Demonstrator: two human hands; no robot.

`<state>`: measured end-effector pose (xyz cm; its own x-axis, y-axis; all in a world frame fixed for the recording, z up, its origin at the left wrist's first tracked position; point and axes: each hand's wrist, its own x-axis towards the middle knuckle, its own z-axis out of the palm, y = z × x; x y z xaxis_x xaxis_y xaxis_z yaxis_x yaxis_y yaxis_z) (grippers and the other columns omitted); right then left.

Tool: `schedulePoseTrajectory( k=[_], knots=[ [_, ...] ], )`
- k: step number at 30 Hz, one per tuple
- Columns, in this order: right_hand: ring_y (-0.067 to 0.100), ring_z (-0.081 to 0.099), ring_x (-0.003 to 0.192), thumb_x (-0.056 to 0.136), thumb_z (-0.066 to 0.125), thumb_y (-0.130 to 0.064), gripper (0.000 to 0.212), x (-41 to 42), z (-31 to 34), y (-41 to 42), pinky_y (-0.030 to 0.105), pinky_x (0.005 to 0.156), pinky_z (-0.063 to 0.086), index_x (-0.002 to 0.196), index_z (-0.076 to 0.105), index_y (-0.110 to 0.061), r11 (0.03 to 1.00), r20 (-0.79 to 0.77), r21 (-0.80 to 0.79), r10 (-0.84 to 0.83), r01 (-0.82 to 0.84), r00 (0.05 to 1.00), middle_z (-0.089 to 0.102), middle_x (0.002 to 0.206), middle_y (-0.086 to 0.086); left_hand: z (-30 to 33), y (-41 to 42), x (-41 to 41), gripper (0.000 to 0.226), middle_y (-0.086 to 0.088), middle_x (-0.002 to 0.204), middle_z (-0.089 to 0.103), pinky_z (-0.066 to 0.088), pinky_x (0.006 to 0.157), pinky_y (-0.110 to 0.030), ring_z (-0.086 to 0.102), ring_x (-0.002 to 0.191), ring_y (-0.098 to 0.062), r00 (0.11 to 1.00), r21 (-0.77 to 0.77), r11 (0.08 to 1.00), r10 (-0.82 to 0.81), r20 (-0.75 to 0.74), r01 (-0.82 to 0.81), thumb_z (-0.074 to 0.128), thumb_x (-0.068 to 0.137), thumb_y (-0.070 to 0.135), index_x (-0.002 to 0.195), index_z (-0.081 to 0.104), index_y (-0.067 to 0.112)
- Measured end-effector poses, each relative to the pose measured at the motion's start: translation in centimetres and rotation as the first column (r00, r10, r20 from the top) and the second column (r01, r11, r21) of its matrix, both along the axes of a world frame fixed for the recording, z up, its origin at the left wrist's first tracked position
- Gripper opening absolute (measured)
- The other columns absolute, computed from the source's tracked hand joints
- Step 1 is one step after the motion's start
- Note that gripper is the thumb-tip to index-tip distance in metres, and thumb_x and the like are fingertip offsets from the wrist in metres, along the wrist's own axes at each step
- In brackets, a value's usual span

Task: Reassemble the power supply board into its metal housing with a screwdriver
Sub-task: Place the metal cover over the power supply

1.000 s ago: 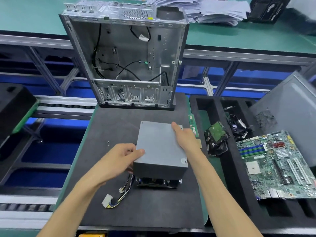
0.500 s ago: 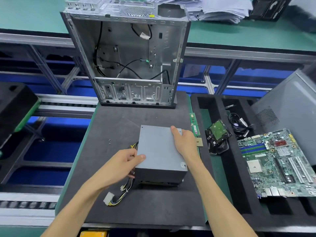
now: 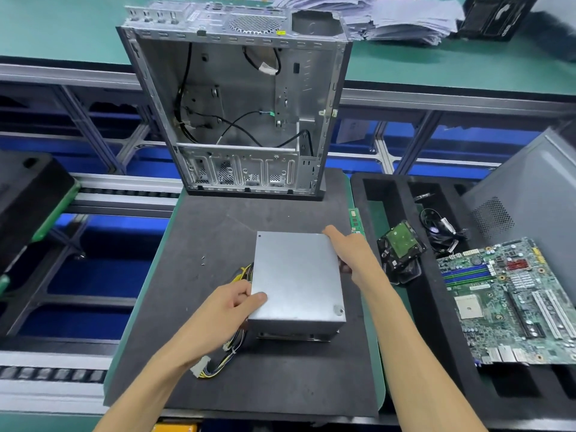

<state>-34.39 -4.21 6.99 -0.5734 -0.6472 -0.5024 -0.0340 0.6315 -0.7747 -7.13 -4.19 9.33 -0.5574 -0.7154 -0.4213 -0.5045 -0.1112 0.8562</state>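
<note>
Two hands are clamped on the metal cover [image 3: 297,275], left hand [image 3: 232,302] at its near-left edge, right hand [image 3: 350,255] at its far-right edge, wires [image 3: 218,363] trailing leftward.

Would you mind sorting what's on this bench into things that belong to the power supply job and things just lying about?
Part of the job:
metal housing, held by the left hand and right hand
wire bundle
loose screws

Lying about:
computer case
motherboard
hard drive
memory stick
paper stack
</note>
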Motion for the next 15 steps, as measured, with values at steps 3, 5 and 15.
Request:
schedulePoseTrajectory(
  k=[3,5,15],
  knots=[
    [0.021,0.042,0.057,0.091,0.060,-0.042,0.041,0.0,0.4,-0.3,0.030,0.056,0.034,0.066,0.046,-0.013,0.998,-0.066,-0.054,-0.025,0.021,0.998,0.043,0.061,0.001,0.4,-0.2,-0.3,0.077,-0.004,0.085,0.054,0.046,0.095,-0.064,0.045,0.079,-0.020,0.999,0.020,1.000,-0.002,-0.033,0.003,0.058,0.079,0.064,0.100,0.047,-0.010],
    [0.022,0.042,0.058,0.094,0.059,-0.040,0.045,0.2,0.3,-0.4,0.031,0.057,0.034,0.061,0.043,-0.013,0.998,-0.117,-0.054,-0.028,0.022,0.993,0.043,0.059,0.001,0.4,-0.3,-0.5,0.073,-0.005,0.085,0.054,0.045,0.095,-0.065,0.046,0.079,-0.020,0.999,0.038,0.999,-0.006,-0.047,0.007,0.059,0.084,0.058,0.102,0.048,-0.012],
    [0.024,0.049,0.053,0.101,0.048,-0.060,0.065,0.2,-1.6,1.2,0.033,0.062,0.048,0.054,0.040,-0.016,0.994,-0.536,0.102,0.091,-0.042,0.839,0.045,0.053,-0.001,-2.6,-0.1,-0.9,0.034,0.009,0.063,0.063,0.060,0.065,-0.040,0.057,0.058,-0.010,0.981,-0.162,0.982,0.124,0.152,-0.100,0.075,0.078,0.049,0.080,0.057,0.020]
  ],
)
